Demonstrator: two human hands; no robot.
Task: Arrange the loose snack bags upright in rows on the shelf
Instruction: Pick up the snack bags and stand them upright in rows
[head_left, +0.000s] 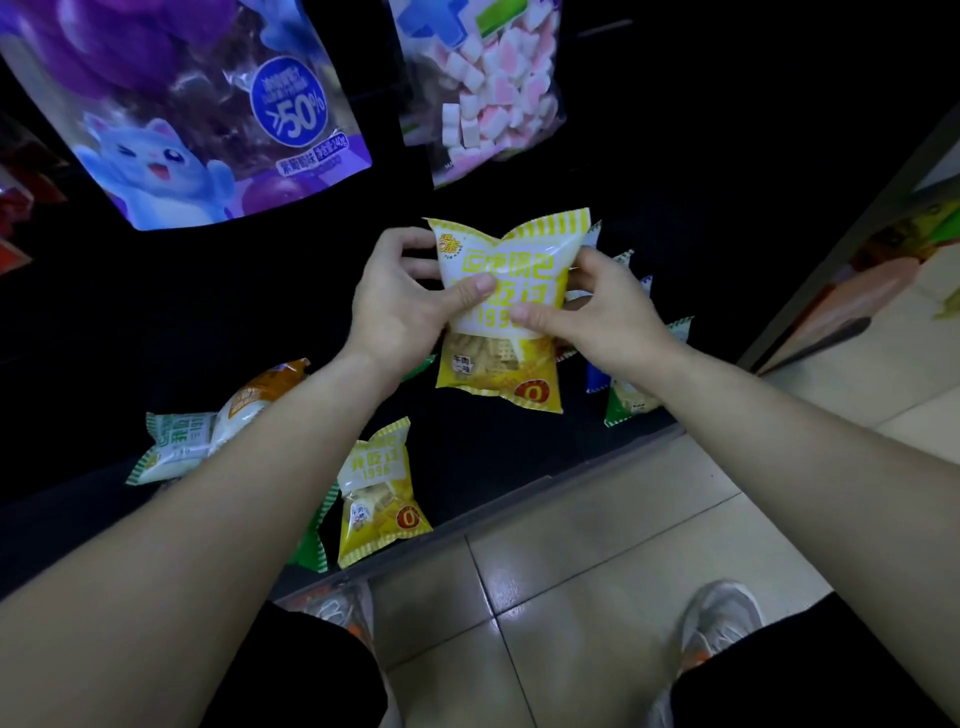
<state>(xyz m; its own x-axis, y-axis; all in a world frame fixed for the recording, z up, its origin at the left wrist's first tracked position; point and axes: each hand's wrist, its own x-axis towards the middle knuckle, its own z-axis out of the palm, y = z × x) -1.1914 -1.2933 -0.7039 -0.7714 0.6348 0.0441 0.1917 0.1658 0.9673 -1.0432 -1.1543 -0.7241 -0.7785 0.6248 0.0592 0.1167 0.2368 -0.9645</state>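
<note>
The left hand (400, 306) and right hand (602, 317) both pinch the held yellow snack bag (498, 312) from either side, above the dark shelf (483, 457). Directly below that bag the shelf floor shows bare, an open strip reaching the front lip. Below-left of it a second yellow bag (379, 493) lies near the lip, with a green bag (311, 540) just beside it under the left forearm. Farther left an orange bag (260, 395) and a green-and-white bag (176, 441) lie heaped together. Right of the held bag a blue bag (596, 375) and a green-striped bag (626, 405) crowd close. Above it hang a purple pouch (208, 114) and a marshmallow pouch (488, 88), with a dark gap between them.
</note>
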